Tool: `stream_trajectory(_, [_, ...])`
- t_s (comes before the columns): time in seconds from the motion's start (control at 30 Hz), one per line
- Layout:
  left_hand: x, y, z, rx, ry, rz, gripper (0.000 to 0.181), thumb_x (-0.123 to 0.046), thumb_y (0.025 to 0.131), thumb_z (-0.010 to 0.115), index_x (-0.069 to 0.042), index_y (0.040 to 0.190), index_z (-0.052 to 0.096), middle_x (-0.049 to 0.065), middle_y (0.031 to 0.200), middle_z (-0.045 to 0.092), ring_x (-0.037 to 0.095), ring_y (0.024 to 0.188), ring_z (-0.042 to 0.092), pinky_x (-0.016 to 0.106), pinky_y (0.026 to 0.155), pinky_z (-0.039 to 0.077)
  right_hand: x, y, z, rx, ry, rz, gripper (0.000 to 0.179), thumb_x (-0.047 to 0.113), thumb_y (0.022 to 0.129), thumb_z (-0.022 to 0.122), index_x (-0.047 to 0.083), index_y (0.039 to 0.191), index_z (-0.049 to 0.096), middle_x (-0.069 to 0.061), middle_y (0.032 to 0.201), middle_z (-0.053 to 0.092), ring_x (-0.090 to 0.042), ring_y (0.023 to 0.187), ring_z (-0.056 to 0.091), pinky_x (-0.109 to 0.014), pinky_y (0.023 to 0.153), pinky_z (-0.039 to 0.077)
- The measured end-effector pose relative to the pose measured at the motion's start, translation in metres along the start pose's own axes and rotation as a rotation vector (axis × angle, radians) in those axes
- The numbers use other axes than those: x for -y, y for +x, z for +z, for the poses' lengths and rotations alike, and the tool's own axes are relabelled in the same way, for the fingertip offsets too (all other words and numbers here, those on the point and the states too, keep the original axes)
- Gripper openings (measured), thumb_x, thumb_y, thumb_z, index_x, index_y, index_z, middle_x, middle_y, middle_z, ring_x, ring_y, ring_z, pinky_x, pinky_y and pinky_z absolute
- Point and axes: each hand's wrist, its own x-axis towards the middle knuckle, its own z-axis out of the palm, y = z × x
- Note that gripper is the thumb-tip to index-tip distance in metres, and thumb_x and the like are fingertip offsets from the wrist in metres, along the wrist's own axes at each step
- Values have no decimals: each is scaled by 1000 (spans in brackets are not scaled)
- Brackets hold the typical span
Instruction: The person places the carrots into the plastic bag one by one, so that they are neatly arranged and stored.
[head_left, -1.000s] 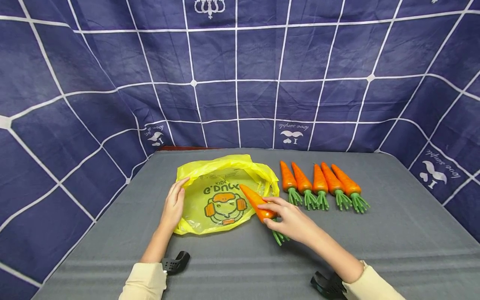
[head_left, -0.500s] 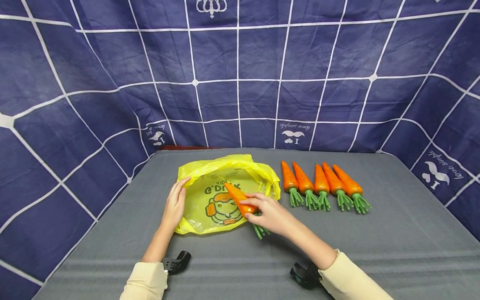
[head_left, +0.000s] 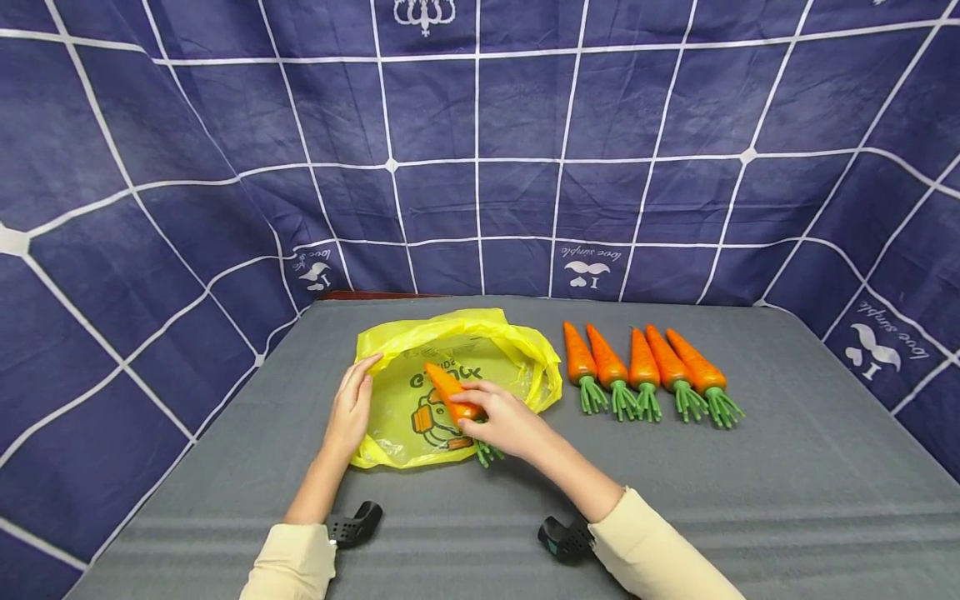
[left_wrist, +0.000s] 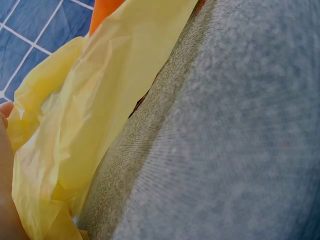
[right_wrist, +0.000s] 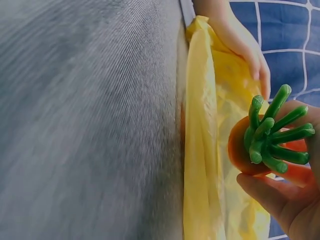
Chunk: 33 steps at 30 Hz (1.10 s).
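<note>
My right hand [head_left: 501, 419] grips an orange carrot [head_left: 447, 392] with thumb and fingers near its green stalks [right_wrist: 276, 134]. The carrot overlaps the mouth of a yellow plastic bag [head_left: 390, 433] in the head view, tip pointing away and to the left. The bag lies open on the table, with a printed duck figure and lettering showing inside. My left hand [head_left: 352, 408] rests against the bag's left rim, its fingers extended along the edge. In the left wrist view, the bag's yellow film [left_wrist: 75, 125] fills the left part.
Several more carrots [head_left: 643, 362] lie in a row to the right of the bag, tips toward the back. A grey cloth covers the table [head_left: 787, 450]. A blue curtain with white lines [head_left: 517, 200] hangs behind and along both sides.
My right hand has moved left with the carrot, from the bag's right edge to over its middle. My left hand and the bag have stayed in place.
</note>
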Motion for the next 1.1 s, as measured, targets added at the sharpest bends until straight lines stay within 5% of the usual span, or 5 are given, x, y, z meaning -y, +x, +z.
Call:
stream_trajectory(0.17, [-4, -1, -1, 7, 16, -5, 35, -9, 98, 32, -6, 129, 47, 17, 132, 45, 29, 125, 39, 45, 103, 28, 5, 12, 9, 0, 19, 7, 38, 26, 85, 57, 18, 122, 59, -7, 135, 48, -25, 118, 51, -38, 93, 46])
stream_trajectory(0.27, [12, 0, 1, 3, 18, 4, 35, -14, 99, 32, -12, 130, 48, 12, 133, 45, 24, 125, 39, 43, 103, 29, 9, 19, 14, -13, 28, 3, 38, 24, 85, 58, 16, 122, 59, -10, 134, 48, -25, 119, 50, -39, 94, 45])
stream_trajectory(1.1, [11, 0, 1, -10, 5, 25, 34, -12, 98, 33, -12, 128, 50, 13, 133, 45, 27, 125, 39, 47, 102, 30, 39, 68, 65, -80, 58, 57, 39, 23, 84, 59, 15, 122, 59, -8, 132, 49, -23, 115, 53, -35, 91, 47])
